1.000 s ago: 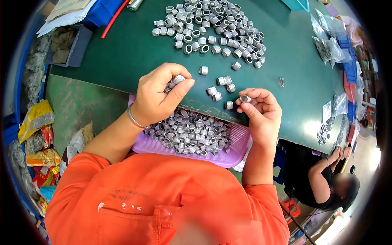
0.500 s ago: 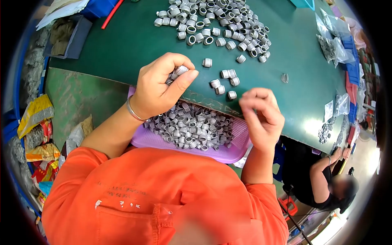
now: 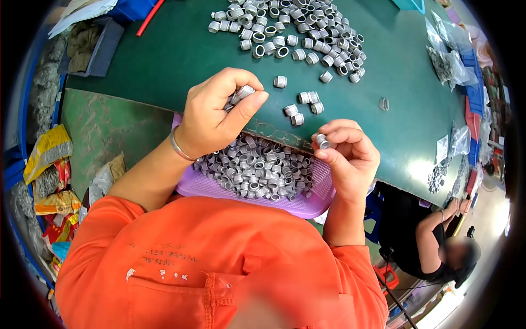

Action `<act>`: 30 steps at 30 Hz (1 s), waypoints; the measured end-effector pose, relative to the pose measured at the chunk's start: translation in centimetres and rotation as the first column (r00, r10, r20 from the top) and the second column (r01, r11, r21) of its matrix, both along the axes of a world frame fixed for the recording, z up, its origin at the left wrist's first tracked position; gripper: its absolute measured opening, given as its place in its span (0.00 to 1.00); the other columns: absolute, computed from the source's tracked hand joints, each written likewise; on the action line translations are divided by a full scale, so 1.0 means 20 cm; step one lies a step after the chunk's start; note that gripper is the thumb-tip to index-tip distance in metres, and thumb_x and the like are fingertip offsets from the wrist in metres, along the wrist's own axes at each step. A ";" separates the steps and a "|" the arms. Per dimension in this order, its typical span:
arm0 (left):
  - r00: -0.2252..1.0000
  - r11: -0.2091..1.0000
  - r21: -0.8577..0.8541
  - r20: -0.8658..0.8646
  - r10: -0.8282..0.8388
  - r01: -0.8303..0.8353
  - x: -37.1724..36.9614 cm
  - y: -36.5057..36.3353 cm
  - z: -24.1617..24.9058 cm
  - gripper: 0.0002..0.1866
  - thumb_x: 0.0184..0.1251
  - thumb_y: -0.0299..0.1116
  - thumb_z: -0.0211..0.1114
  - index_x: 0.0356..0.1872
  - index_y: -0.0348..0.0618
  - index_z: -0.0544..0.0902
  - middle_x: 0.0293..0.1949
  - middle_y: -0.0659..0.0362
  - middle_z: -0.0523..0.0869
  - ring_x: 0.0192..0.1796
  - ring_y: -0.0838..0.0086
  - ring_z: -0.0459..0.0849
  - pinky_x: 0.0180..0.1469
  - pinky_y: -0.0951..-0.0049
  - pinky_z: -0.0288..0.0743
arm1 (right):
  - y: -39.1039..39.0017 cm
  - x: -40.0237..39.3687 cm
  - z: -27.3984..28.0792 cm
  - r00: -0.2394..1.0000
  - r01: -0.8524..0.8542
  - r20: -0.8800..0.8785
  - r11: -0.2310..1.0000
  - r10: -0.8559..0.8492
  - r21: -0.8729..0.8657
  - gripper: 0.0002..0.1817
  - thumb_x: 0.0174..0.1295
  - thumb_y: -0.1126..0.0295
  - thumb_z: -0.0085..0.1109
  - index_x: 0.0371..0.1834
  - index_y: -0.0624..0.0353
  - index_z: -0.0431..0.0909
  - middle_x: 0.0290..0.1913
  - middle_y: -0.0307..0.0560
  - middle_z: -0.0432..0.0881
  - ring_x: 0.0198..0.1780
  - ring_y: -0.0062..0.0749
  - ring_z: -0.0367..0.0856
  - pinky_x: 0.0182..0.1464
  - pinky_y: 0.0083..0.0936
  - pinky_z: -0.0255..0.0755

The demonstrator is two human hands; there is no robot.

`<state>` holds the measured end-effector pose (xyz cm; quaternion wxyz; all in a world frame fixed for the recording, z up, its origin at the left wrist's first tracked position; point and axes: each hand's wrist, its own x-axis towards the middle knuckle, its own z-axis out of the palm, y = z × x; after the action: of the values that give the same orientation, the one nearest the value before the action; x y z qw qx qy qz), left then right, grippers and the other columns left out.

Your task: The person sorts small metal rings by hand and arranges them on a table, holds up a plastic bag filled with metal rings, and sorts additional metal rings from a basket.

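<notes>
My left hand [image 3: 216,112] is curled around several grey threaded metal rings [image 3: 239,96], above the table's front edge. Between the thumb and fingers of my right hand [image 3: 350,159] is a single metal ring [image 3: 322,141], held right of the loose rings. A few rings [image 3: 308,97] lie on the green table [image 3: 181,60] between my hands. Farther back is a large pile of rings [image 3: 312,33]. Below my hands, a purple basket [image 3: 307,207] holds many more rings [image 3: 257,167].
A grey bin [image 3: 104,52] with cloth and a red stick [image 3: 150,17] are at the back left. Plastic bags [image 3: 452,66] lie at the right edge. Another person [image 3: 408,236] in black is at the lower right. Sacks [image 3: 49,151] stand at the left.
My right hand has closed on the ring that lay nearest it and lifted it off the table toward the front edge. My left hand has barely moved.
</notes>
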<state>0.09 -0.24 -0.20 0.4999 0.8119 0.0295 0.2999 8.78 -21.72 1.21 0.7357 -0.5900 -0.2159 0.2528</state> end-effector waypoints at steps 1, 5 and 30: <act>1.000 1.000 -0.005 -0.003 -0.003 0.003 0.00 0.00 0.00 0.05 0.59 0.26 0.66 0.33 0.38 0.79 0.25 0.59 0.80 0.23 0.79 0.75 0.26 0.80 0.68 | 0.00 0.00 0.00 0.997 -0.046 0.056 0.999 0.045 0.016 0.13 0.44 0.90 0.65 0.33 0.69 0.78 0.42 0.52 0.78 0.39 0.29 0.80 0.43 0.23 0.77; 0.999 1.000 -0.007 -0.043 -0.028 0.028 -0.01 0.01 -0.01 0.05 0.62 0.27 0.63 0.36 0.37 0.78 0.30 0.61 0.80 0.28 0.83 0.74 0.30 0.82 0.67 | 0.01 0.03 0.05 0.885 -0.167 0.390 0.955 0.254 -0.244 0.16 0.38 0.77 0.75 0.32 0.64 0.80 0.35 0.44 0.78 0.34 0.26 0.76 0.32 0.21 0.72; 0.998 0.999 -0.033 -0.061 -0.024 0.022 -0.01 0.00 0.00 0.06 0.61 0.27 0.64 0.36 0.37 0.78 0.29 0.61 0.81 0.28 0.80 0.76 0.31 0.81 0.69 | 0.12 0.03 0.04 0.828 -0.099 0.510 0.955 0.234 -0.279 0.17 0.45 0.91 0.48 0.36 0.64 0.80 0.40 0.50 0.77 0.39 0.34 0.78 0.41 0.27 0.73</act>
<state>-0.21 -0.20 -0.16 0.5151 0.8129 0.0400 0.2686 9.46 -19.32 2.07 0.5437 -0.7005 -0.4318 0.1653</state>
